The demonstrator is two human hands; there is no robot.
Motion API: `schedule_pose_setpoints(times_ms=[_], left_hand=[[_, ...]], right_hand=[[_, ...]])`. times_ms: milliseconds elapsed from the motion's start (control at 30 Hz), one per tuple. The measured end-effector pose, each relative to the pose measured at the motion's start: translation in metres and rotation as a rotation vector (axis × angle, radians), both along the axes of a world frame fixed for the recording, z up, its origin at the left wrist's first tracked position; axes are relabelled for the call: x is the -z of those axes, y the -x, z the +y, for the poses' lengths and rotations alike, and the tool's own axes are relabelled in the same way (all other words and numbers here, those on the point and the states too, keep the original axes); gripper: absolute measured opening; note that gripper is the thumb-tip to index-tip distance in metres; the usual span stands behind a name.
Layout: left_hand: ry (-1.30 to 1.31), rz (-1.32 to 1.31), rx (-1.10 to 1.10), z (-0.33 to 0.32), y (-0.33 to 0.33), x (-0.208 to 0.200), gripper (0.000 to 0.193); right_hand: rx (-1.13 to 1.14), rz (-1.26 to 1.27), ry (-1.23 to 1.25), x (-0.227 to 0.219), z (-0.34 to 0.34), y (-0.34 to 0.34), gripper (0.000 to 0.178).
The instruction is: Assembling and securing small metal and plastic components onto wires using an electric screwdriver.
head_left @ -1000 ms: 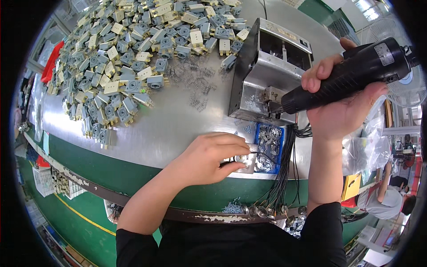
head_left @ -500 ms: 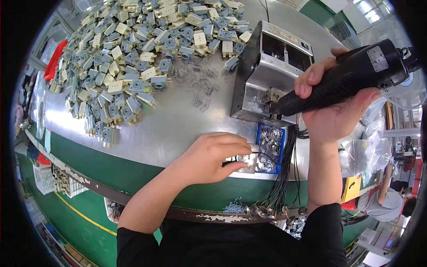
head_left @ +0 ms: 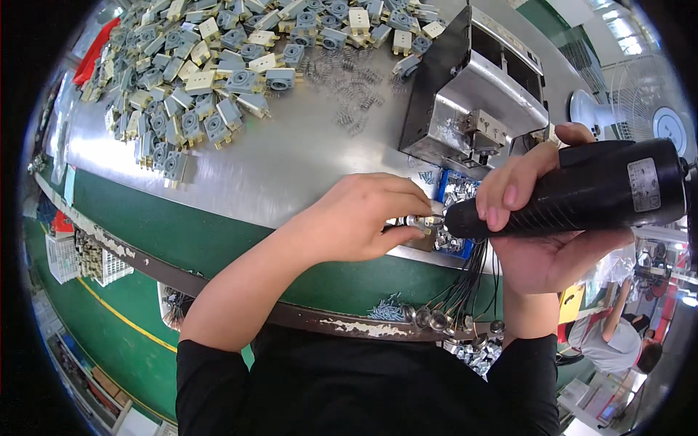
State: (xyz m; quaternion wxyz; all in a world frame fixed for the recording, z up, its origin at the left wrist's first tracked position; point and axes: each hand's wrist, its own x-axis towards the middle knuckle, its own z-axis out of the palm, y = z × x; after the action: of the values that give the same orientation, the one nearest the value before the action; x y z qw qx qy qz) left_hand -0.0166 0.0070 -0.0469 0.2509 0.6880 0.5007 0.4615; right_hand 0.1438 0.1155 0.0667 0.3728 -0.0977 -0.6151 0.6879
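Observation:
My right hand [head_left: 534, 265] is wrapped round a black electric screwdriver [head_left: 603, 189], which lies almost level with its tip pointing left. The thumb and fingers of my left hand [head_left: 367, 218] pinch a small shiny metal part [head_left: 413, 221] above the bench's front edge. The screwdriver's tip is at the right end of this part; whether it touches a screw is too small to tell. Just behind and beneath the tip stands a blue tray [head_left: 440, 187] of small metal pieces, partly covered by the screwdriver.
A metal fixture box [head_left: 451, 94] stands behind the tray. Grey-and-cream switch-like blocks [head_left: 240, 80] are heaped at the back left, with loose springs [head_left: 352, 91] beside them. Black cables with round metal ends [head_left: 438, 320] hang by small screws [head_left: 387, 309]. A person [head_left: 607, 338] is at far right.
The screwdriver has come away from the fixture box, down toward my left hand, and its tip is now at the metal part. The whole view has also shifted.

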Motion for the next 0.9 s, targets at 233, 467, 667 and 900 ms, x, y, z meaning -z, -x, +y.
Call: schedule_pose_setpoints(times_ms=[233,467,667,900], left_hand=[[-0.013,0.009,-0.001,0.0,-0.001,-0.002,0.03],[-0.001,0.01,-0.012,0.0,-0.001,0.001,0.03],[0.005,-0.022,-0.011,0.0,-0.001,0.002,0.031],[0.01,-0.004,-0.037,-0.002,-0.004,0.002,0.029]], right_hand=[[-0.01,0.061,-0.004,0.008,-0.001,0.001,0.109],[-0.043,0.047,-0.071,0.018,0.0,0.002,0.108],[-0.052,0.103,-0.121,0.025,0.001,0.0,0.096],[-0.128,0.055,-0.11,0.026,0.006,-0.006,0.097]])
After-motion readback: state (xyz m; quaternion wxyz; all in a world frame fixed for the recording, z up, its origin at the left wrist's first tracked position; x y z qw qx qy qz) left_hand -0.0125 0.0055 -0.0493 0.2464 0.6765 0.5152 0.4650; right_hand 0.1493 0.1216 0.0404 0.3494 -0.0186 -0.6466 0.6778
